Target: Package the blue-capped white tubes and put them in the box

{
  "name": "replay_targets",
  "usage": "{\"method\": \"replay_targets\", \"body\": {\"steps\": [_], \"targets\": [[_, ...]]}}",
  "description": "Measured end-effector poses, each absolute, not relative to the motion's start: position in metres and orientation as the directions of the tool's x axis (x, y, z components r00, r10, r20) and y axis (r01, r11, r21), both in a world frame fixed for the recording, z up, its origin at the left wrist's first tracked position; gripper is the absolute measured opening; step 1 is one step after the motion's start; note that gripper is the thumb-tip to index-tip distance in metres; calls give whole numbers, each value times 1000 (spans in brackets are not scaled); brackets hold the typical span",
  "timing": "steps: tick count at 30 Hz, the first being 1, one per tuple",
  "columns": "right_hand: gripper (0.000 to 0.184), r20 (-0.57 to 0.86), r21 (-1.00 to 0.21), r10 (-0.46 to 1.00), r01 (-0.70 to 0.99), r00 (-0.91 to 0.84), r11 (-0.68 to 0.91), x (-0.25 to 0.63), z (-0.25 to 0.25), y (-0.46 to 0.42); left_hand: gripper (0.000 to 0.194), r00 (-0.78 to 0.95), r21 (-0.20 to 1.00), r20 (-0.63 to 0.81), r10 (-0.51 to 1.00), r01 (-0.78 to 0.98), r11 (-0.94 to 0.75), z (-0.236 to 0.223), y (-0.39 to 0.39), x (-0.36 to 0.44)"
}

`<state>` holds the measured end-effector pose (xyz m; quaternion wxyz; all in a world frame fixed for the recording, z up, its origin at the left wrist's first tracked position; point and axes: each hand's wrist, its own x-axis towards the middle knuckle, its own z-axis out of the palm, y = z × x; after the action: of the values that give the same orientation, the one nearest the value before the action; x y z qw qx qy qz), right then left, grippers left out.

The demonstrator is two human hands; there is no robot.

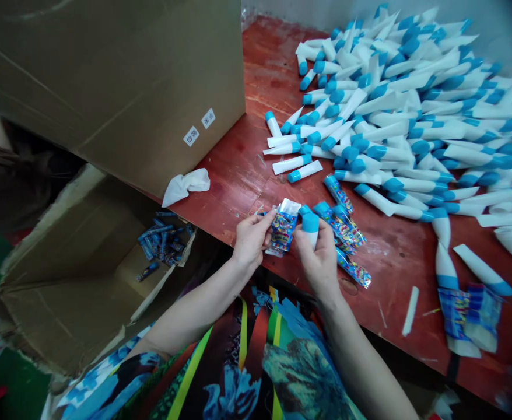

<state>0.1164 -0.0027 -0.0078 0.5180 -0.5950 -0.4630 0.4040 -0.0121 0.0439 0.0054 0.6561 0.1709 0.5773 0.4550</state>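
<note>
My left hand [249,240] pinches a shiny blue printed plastic sleeve [284,227] by its left edge, near the table's front edge. In my right hand [323,256] is a white tube with a blue cap [311,226], cap end up, just right of the sleeve. The two things are close together but apart. Beside and behind my right hand lie several tubes in printed sleeves [353,267]. Further back spreads a large heap of bare white tubes with blue caps [396,122].
A tall cardboard carton [142,76] stands on the red table [382,251] at the left. Below the edge, an open cardboard box [76,291] holds several sleeved tubes [162,242]. A crumpled white tissue [186,185] lies by the carton. More printed sleeves [470,318] lie at right.
</note>
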Motion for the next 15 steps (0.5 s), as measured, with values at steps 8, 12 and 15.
{"method": "replay_targets", "body": {"steps": [8,12,15], "targets": [[45,138,-791,990,602,3,108,128,1,-19,45,-49,750,-600,798,-382,540,8,46,-14],[44,183,-720,983,678,-17,146,132,0,-20,46,-9,736,-603,798,-393,552,9,49,-16],[44,182,-775,982,622,51,111,132,-1,-18,48,-26,746,-599,800,-383,545,9,49,-17]]}}
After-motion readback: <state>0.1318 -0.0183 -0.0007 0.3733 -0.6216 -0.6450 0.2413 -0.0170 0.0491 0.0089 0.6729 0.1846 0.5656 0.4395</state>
